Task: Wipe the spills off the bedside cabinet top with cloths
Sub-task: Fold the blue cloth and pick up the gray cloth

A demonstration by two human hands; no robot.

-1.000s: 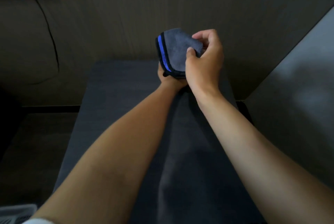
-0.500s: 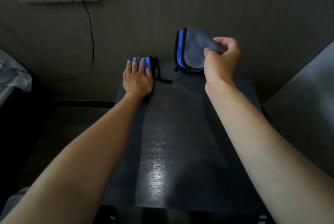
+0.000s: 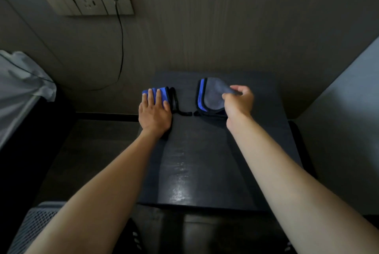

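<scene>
So there are 2 cloths at the back of the dark worktop (image 3: pixel 205 151). Left hand (image 3: pixel 154 110) lies flat, fingers spread, pressing on the blue cloth (image 3: pixel 162 91). Right hand (image 3: pixel 239 102) pinches a corner of the grey cloth (image 3: pixel 212 98). Wet shine (image 3: pixel 179 190) near the front edge.

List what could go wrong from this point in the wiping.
The wet patch lies near the front edge of the cabinet top, while both cloths sit at the back; it may be missed. The right hand only pinches a corner of the grey cloth, so it could bunch. The left hand presses the blue cloth flat.
</scene>
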